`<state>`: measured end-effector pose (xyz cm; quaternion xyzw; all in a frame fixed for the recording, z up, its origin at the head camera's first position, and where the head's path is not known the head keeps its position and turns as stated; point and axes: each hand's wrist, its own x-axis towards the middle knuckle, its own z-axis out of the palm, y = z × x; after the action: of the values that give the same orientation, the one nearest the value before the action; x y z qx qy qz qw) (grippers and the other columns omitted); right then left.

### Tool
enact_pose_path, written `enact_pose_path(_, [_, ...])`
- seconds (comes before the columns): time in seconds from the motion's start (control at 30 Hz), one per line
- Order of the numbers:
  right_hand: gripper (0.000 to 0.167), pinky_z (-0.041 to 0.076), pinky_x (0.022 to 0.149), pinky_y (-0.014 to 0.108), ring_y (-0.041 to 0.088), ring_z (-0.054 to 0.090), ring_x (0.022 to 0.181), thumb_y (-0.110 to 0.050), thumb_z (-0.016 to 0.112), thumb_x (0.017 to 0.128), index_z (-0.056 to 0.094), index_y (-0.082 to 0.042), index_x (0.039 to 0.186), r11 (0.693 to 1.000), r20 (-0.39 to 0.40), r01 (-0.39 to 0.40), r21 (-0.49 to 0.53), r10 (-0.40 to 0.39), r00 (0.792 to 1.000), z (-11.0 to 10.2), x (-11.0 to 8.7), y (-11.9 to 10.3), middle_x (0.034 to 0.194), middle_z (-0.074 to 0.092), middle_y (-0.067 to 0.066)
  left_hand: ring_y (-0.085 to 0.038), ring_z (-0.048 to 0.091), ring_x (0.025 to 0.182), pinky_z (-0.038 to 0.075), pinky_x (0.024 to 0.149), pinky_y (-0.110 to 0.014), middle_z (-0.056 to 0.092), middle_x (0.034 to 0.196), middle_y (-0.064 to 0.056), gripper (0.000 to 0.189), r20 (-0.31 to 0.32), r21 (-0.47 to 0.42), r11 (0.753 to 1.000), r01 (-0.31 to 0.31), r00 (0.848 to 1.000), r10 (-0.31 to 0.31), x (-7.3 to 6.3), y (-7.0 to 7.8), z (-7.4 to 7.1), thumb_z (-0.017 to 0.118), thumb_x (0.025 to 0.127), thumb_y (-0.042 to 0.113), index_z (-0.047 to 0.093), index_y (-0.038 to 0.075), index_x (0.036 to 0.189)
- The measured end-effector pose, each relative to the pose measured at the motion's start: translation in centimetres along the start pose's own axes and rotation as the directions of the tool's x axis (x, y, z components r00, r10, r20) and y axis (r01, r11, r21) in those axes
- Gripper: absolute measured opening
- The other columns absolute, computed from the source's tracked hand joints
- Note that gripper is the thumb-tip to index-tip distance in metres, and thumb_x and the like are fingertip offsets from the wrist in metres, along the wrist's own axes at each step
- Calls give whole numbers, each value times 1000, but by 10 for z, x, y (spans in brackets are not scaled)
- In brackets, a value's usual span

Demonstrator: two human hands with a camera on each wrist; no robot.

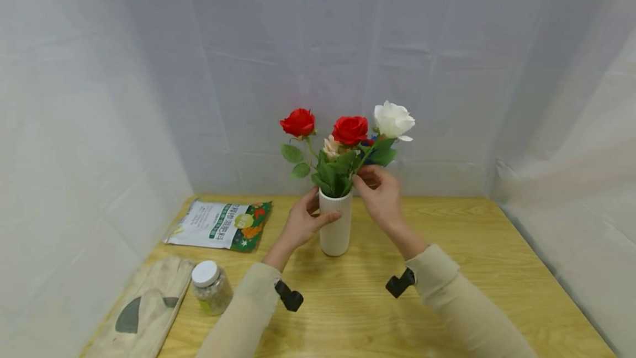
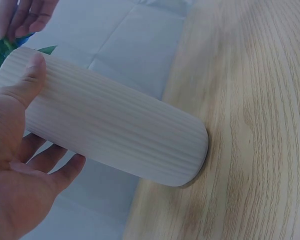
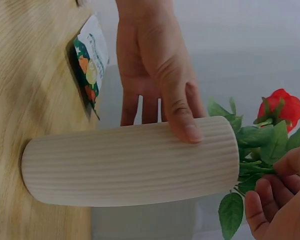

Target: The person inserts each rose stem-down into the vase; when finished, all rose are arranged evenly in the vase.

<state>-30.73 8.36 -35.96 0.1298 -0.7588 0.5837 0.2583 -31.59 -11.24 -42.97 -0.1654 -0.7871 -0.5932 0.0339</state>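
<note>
A ribbed white vase [image 1: 335,233] stands upright on the wooden table, full of flowers on leafy green stems. My left hand [image 1: 302,222] holds it near the rim, the thumb on the near side and the fingers around the far side. Just above the rim, my right hand [image 1: 382,196] pinches a green stem [image 3: 257,169] between thumb and fingers. That stem leads up to a white rose [image 1: 393,120] leaning right. Two red roses [image 1: 350,130] rise at the middle and left, with a peach flower [image 1: 330,147] between them. A blue flower [image 1: 369,154] is mostly hidden behind leaves.
To the left lies a white and green printed packet [image 1: 218,225]. Nearer, a clear jar with a white lid [image 1: 206,273] stands beside pale gloves [image 1: 149,308] with grey patches. White sheeting [image 1: 248,70] hangs behind the table [image 1: 348,314] and on both sides.
</note>
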Motion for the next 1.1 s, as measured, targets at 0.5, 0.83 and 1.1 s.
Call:
enact_pose_path(0.5, [15, 54, 72, 25, 26, 70, 81, -12, 75, 91, 78, 0, 99, 984, 76, 12, -177, 2, 997, 4, -8, 11, 93, 78, 15, -33, 59, 140, 55, 111, -50, 59, 153, -15, 86, -16, -7, 1000, -1, 1000, 1, -1, 2, 1, 83, 94, 26, 37, 16, 165])
enact_pose_path(0.83, [18, 53, 69, 24, 23, 69, 78, -17, 76, 93, 81, 0, 99, 984, 45, -8, -175, 16, 999, 7, -11, 10, 91, 78, 15, -32, 59, 139, 54, 112, -51, 60, 152, -15, 82, -14, -9, 1000, -18, 1000, 18, -1, 1, 2, 83, 94, 24, 40, 17, 164])
enact_pose_path(1.1, [14, 50, 66, 23, 19, 64, 73, -17, 77, 93, 79, -4, 94, 991, -14, -34, -129, 32, 999, 9, -14, 6, 86, 75, 14, -32, 59, 140, 54, 112, -50, 59, 154, -14, 82, -11, -17, 1000, -22, 1000, 22, -1, 0, 2, 83, 94, 24, 41, 19, 164])
